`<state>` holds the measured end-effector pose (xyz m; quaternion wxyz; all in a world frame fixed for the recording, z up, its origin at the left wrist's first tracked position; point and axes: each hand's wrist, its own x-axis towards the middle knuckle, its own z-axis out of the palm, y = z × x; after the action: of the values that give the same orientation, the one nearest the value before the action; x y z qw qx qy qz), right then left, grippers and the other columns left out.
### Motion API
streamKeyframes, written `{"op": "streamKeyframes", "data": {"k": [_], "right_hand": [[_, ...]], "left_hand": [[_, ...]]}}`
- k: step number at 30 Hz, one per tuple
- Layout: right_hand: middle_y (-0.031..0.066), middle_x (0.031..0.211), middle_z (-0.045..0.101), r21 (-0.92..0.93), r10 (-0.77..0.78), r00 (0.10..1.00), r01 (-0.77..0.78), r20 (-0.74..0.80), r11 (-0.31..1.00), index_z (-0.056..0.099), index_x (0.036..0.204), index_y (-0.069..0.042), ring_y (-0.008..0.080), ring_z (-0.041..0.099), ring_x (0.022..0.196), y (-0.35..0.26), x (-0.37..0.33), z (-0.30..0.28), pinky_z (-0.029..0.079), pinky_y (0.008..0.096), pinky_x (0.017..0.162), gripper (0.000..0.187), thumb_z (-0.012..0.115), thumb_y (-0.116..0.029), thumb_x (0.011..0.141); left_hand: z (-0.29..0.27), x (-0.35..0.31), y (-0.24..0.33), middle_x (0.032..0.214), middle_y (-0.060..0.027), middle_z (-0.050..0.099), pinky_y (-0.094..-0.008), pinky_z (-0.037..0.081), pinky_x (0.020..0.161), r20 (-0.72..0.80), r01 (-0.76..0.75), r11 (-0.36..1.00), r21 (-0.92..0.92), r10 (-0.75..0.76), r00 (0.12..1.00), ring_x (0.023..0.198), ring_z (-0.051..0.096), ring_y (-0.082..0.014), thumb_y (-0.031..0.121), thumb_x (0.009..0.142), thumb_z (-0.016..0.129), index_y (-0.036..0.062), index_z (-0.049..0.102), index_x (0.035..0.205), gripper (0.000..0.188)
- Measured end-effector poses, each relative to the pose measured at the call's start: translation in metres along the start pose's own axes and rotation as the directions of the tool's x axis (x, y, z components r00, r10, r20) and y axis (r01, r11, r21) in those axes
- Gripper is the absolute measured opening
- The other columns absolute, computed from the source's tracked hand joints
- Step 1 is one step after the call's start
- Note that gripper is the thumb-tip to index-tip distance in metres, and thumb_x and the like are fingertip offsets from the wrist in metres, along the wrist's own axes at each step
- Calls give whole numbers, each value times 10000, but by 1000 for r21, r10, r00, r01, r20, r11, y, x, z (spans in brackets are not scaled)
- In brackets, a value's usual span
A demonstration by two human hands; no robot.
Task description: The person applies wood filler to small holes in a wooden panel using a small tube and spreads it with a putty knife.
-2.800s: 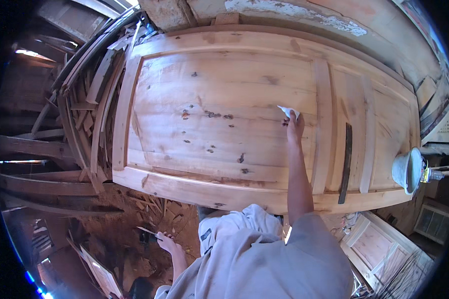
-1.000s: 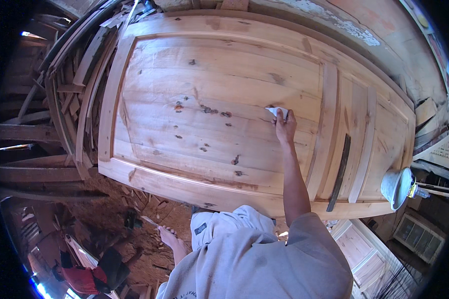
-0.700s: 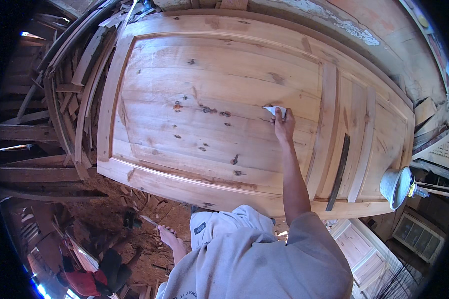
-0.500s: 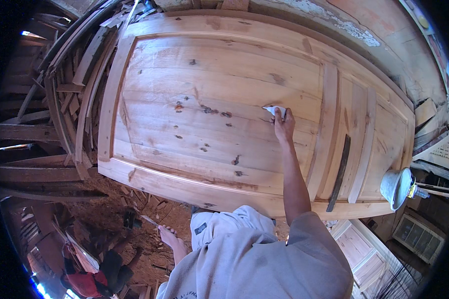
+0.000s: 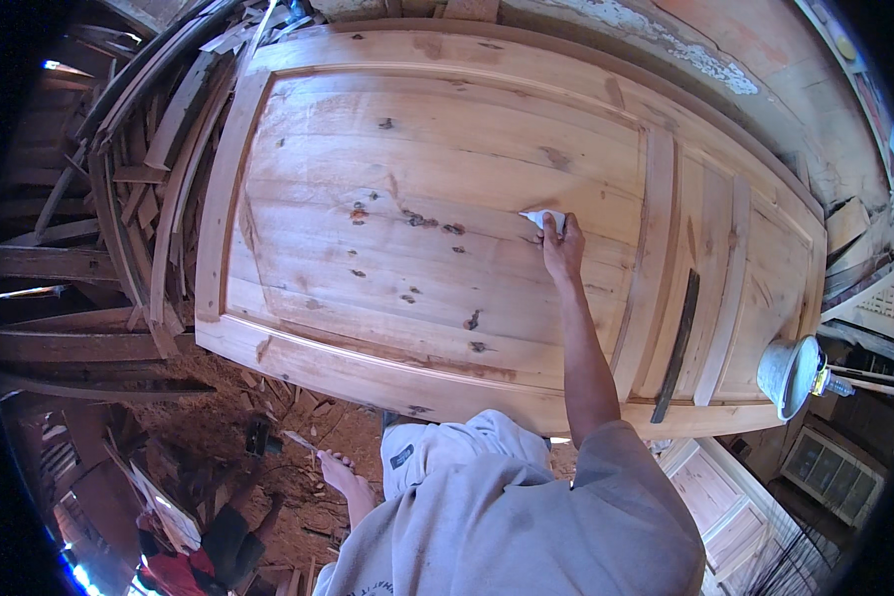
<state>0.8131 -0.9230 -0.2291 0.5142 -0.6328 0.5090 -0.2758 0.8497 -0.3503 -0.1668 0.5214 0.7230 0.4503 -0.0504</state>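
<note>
Head view: right hand (image 5: 563, 250), fingers pinching white bottle (image 5: 546, 219) at middle of door (image 5: 447, 149); left hand (image 5: 340, 475) gripping thin tool (image 5: 299, 439) off near edge; left-half knots (image 5: 420, 221) look unfilled.

Carpentry workshop, panelled door (image 5: 507, 288), piled offcuts (image 5: 181, 111)

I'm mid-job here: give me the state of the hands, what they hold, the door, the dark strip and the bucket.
Right hand: closed around the white bottle
White bottle: held, pointing left
Left hand: closed on the thin tool
Thin tool: held, off the door
Wooden door: lying flat
Dark strip: lying on the door
Bucket: open, contents unclear
</note>
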Motion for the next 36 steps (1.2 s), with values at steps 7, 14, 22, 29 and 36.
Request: {"op": "streamKeyframes", "data": {"k": [7,14,22,29,36], "right_hand": [[41,702,588,46,5,1000,-6,16,999,474,879,-30,92,595,560,-2,1,3,492,246,462,300,608,-291,944],[71,691,603,122,-38,996,49,-85,991,511,911,-2,122,622,574,4,5,3,502,268,482,273,601,-258,946],[47,682,579,383,41,969,58,-245,922,528,944,-1,107,564,554,13,68,-38,458,242,479,274,581,-270,960],[47,680,575,174,-88,973,126,-211,977,482,856,-22,92,534,522,0,101,-15,464,249,464,272,624,-240,935],[32,665,586,51,-159,956,176,-245,983,486,869,-23,82,564,532,7,115,-3,467,228,475,276,597,-262,952]], "left_hand": [[3,-2,3,724,8,462,-224,324,424,9,-2,1000,24,2,1000,527,417,-83,398,988,469,68,526,978,335],[2,6,2,713,5,476,-229,316,397,-12,36,998,46,-36,999,502,414,-82,411,988,464,75,530,977,343],[3,0,2,709,12,465,-228,317,413,-5,26,999,35,-26,1000,519,407,-80,412,987,466,80,526,946,340],[-1,3,2,710,12,454,-235,317,416,-7,18,1000,17,-17,1000,517,394,-82,402,990,465,82,519,939,328],[5,-1,8,720,10,454,-243,339,431,-10,14,1000,17,-13,1000,523,402,-88,404,993,456,77,521,952,336]]}}
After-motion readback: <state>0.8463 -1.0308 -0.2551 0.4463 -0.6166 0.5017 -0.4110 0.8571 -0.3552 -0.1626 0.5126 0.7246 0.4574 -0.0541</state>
